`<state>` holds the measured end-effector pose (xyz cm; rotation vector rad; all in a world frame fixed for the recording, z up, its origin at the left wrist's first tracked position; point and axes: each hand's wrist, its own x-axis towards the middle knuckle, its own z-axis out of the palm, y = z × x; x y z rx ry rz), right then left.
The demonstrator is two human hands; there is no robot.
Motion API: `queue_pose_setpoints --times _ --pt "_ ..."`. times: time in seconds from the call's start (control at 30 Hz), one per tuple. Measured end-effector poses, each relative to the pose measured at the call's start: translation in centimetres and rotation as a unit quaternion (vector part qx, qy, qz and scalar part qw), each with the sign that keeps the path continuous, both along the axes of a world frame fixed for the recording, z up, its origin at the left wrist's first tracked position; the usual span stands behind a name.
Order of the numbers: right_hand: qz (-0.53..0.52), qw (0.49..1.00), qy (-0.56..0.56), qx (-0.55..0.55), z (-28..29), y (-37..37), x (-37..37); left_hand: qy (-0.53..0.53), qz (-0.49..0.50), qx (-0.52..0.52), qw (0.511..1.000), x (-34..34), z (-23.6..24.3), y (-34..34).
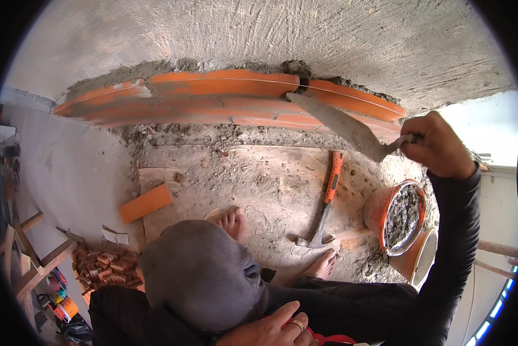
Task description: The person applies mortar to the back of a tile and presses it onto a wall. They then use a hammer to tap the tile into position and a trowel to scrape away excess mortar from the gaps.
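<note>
An orange-handled claw hammer lies on the dusty board, its grip end near the board's far edge. Toward the floor's left edge, wooden beams cross beside a heap of broken orange pieces; a flat whitish piece lies near.

Orange along the row of bricks, streaked with grey smears. Dull grey-brown on the trowel, mottled grey on the mortar. Orange and black down the hammer handle. Reddish orange on the bucket. Plain black on the sleeve.
</note>
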<state>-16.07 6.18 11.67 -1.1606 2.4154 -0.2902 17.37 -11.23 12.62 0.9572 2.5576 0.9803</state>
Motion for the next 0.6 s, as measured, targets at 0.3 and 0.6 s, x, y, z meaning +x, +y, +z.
queue_pose_setpoints --times 0.3,0.6 --pt "0.045 0.994 -0.053 -0.089 -9.0 1.9 0.3 0.001 -0.020 0.004 1.000 -0.7 -0.2 -0.2" --pt "-0.017 0.995 0.051 -0.087 -9.6 1.5 -0.4 -0.021 -0.059 -0.009 0.998 -1.3 0.0 -0.1"
